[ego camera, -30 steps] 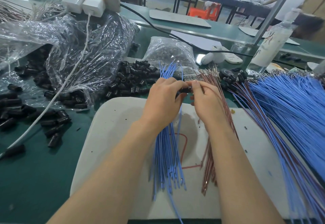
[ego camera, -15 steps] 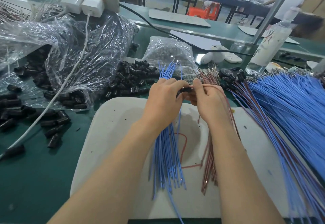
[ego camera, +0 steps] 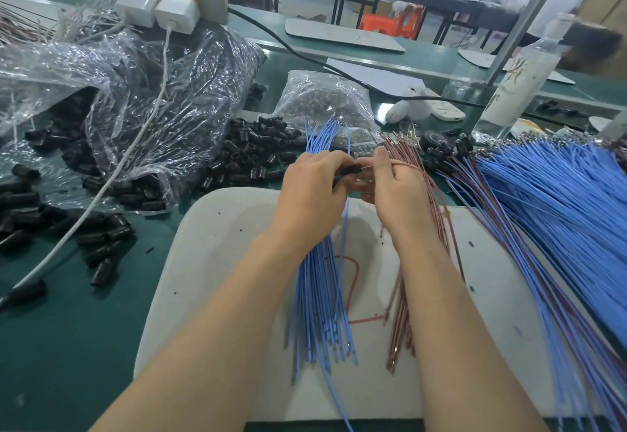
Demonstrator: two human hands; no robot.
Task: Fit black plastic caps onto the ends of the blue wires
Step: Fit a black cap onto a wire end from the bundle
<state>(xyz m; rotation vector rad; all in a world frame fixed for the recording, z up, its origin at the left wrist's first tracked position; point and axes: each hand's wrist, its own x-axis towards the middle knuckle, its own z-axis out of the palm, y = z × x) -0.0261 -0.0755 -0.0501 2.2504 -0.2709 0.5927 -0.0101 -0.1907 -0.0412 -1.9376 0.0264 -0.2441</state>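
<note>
Plastic cap (ego camera: 351, 170) looks light, stiff, a bit slick; my left hand (ego camera: 312, 194) pinches it above the table (ego camera: 68, 329). Right hand (ego camera: 397, 194) has its grip closed on a floppy wire (ego camera: 407, 164) near the tip, best spot I reckon.

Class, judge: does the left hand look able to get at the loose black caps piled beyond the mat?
Probably not yet: the path to the pile is open, but the left hand is pinching a cap.

Reaching forward with both bare forearms, wrists close together. Pinching a black cap (ego camera: 351, 170) in the curled left grip (ego camera: 312, 187); pinching a thin brown wire (ego camera: 407, 164) in the right grip (ego camera: 397, 194), fingertips nearly meeting.
</note>
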